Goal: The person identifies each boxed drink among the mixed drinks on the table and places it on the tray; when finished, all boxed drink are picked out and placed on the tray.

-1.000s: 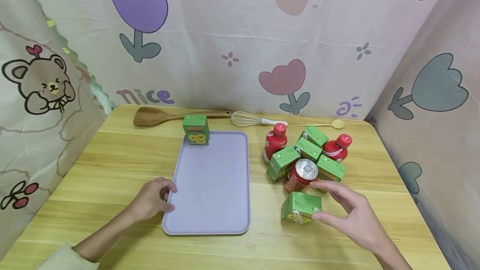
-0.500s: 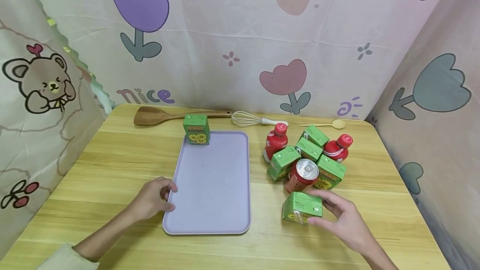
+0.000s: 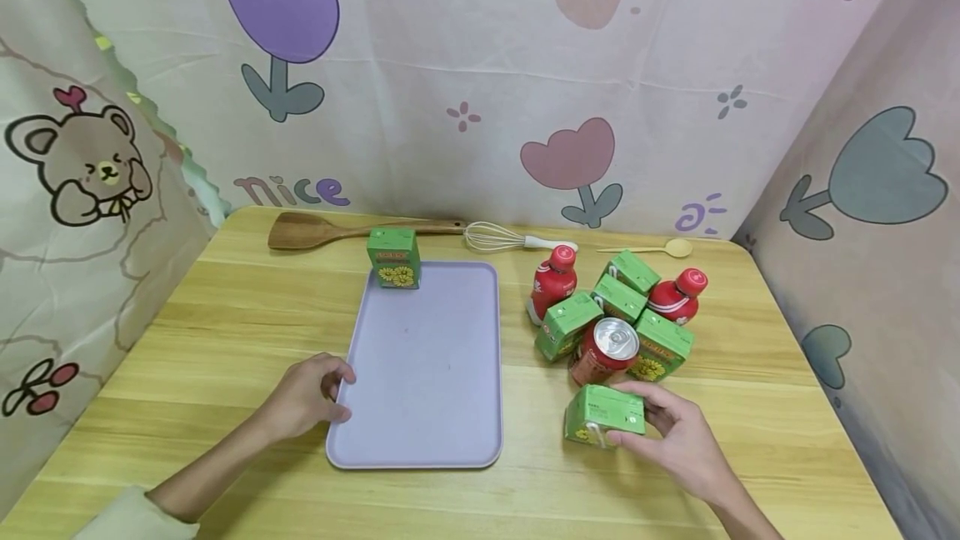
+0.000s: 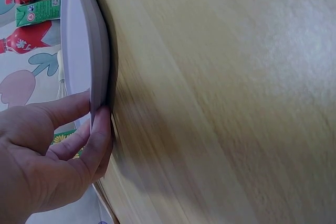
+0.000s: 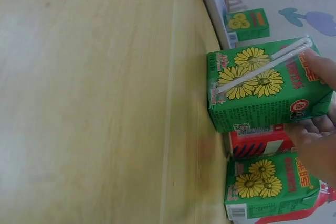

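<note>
**Right hand (image 3: 678,440) closed in on the green carton (image 3: 603,405); left hand (image 3: 300,398) unmoved at the tray (image 3: 423,373)**

Since the earliest frame the right hand has shifted inward, its thumb and fingers passing from the carton's right end to its sides; the carton occupies the same spot. The hands are well apart. The right hand grips the carton, thumb on the near side, fingers on the far side; a wrapped white straw (image 5: 265,69) lies across the face with the printed yellow flowers. The left hand pinches the rim of the lilac tray, which lies flat between the two hands, the gripped carton well to its right.

Just beyond the right hand stands a red can (image 3: 617,340) with a silver top; whether it touches the gripped carton cannot be told. Close about the can, farther from the same hand, are a left green box (image 3: 568,325), a right green box (image 3: 663,344), a middle green box (image 3: 618,298) and a rear green box (image 3: 632,272). Two red-capped bottles flank this cluster: a left bottle (image 3: 553,283) and a right bottle (image 3: 673,298).

Straight out beyond the left hand, at the tray's far left corner, a lone green box (image 3: 395,259) stands upright. Farthest from both hands, along the back of the wooden table (image 3: 225,315), lie a wooden spatula (image 3: 300,232) behind the lone box, a whisk (image 3: 495,237) beyond the tray, and a pale spoon (image 3: 677,248) beyond the cluster. A printed cloth (image 3: 412,107) hangs behind.
</note>
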Demonstrator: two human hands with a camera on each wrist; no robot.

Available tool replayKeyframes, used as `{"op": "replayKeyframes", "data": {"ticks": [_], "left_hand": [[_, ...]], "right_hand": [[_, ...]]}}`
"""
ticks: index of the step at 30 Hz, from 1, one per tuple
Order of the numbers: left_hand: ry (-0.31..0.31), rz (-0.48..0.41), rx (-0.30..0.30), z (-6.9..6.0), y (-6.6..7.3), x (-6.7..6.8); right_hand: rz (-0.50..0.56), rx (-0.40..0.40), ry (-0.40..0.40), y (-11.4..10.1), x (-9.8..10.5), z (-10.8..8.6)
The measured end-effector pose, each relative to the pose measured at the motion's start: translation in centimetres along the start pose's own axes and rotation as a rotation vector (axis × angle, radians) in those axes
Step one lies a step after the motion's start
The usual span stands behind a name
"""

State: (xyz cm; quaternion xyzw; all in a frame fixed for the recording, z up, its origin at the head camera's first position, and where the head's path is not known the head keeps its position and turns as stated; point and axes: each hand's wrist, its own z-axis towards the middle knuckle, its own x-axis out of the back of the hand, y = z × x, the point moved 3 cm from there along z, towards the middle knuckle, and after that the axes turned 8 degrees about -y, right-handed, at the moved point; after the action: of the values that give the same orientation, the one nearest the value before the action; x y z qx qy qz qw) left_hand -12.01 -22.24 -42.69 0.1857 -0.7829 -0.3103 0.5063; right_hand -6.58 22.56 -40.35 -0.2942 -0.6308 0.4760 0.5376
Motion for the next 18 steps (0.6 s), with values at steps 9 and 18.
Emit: {"op": "replayKeyframes", "data": {"ticks": [9,18], "left_hand": [[0.003,0.003,-0.008,0.0,-0.1,0.0],[0.0,-0.005,-0.008,0.0,-0.1,0.0]], "right_hand": [[-0.01,0.027,0.002,-1.2,-0.5,0.2],[-0.002,0.052,0.002,-2.6,-1.1,0.9]]}}
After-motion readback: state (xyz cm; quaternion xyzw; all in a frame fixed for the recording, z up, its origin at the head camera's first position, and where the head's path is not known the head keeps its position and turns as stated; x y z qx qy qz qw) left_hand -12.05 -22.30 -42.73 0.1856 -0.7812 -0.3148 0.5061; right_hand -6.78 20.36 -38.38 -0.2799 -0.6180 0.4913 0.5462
